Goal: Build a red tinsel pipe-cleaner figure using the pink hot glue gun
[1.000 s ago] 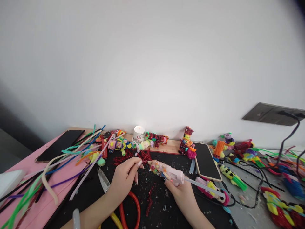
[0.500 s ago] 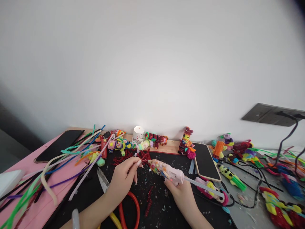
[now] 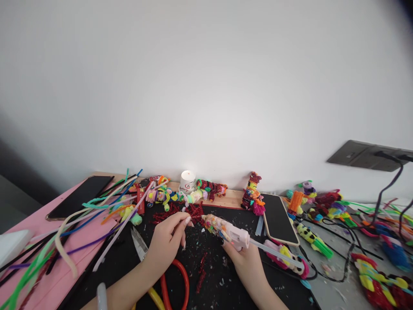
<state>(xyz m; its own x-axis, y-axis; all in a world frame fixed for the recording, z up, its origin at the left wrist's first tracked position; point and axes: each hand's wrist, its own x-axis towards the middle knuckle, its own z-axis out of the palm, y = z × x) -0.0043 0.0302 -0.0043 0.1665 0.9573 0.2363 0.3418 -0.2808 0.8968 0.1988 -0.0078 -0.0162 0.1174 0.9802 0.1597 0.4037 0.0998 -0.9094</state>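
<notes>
In my right hand [image 3: 247,262] is a pale pink hot glue gun [image 3: 226,230], its front crusted with coloured bits and a clear glue stick [image 3: 274,252] running out of its back. The nozzle points left, a short way from my left fingertips. My left hand [image 3: 169,234] is closed in a pinch; whatever lies between the fingertips is too small to make out. Behind it spreads a heap of red tinsel pieces [image 3: 195,211]. More red tinsel strips [image 3: 201,273] lie on the black mat [image 3: 238,297] between my hands. Scissors [image 3: 176,280] with red and yellow handles lie partly under my left forearm.
Pipe cleaners [image 3: 80,234] sprawl on the left near a dark phone [image 3: 80,197]. Along the wall stand a paper cup [image 3: 187,183] and a crowned pipe-cleaner figure [image 3: 253,193]. A second phone [image 3: 281,219], cables [image 3: 350,258] and several fuzzy figures [image 3: 314,241] lie on the right.
The glue gun has shifted very slightly right, so its nozzle is a little farther from my left fingertips. My left hand stays nearly still.
</notes>
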